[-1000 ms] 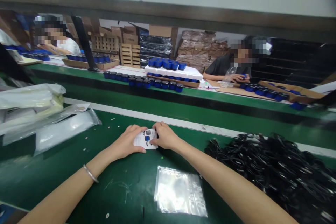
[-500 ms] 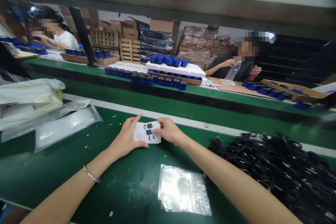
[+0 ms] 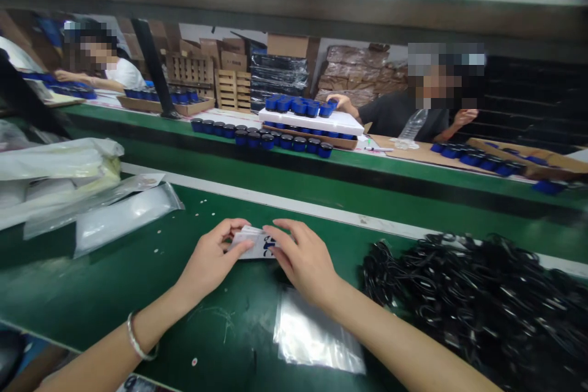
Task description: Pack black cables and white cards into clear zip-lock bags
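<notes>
A small stack of white printed leaflets point(image 3: 250, 248) with dark and blue pictures is held just above the green work surface point(image 3: 239, 312). My left hand point(image 3: 210, 260) is closed on its left end, thumb in front and fingers behind. At the right end my right hand point(image 3: 309, 261) grips the stack between thumb and fingers, hiding part of the print. The stack stands tilted, its upper edges slightly fanned. Clear plastic bags point(image 3: 316, 340) lie flat below my right hand, partly covered by my forearm.
A heap of black cables point(image 3: 473, 294) is at the right. Packed plastic bags point(image 3: 128, 220) lie at the left. Across a pale strip point(image 3: 331, 214), blue jars with black lids point(image 3: 285, 141) line a ledge. Two co-workers sit beyond it, one reaching to the blue pieces point(image 3: 298, 107).
The leaflets have tilted from face-up to more upright, and both hands have closed in around their ends. Across the way, a co-worker's hand has moved to the stacked blue pieces.
</notes>
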Tool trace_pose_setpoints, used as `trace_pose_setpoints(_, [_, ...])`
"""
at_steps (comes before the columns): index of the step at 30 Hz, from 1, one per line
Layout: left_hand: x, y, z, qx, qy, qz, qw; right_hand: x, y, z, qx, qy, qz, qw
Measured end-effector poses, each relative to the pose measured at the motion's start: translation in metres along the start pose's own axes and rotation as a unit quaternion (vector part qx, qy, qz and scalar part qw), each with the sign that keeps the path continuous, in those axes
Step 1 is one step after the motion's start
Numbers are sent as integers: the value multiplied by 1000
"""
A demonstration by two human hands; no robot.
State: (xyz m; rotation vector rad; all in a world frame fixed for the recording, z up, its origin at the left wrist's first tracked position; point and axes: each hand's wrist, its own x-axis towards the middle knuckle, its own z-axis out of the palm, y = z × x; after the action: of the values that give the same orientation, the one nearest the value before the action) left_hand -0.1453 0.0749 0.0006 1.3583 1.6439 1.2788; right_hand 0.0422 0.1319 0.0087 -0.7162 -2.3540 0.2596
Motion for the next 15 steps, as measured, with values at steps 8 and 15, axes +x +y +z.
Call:
trace_pose_setpoints(8, [-38,-12,5,-29,22,-59,998,-17,-11,14,-72,46,-111,990])
trace_pose_setpoints(15, [-54,-23,8,-16,37,-87,995,-25,-19,17,-54,60,-103,991])
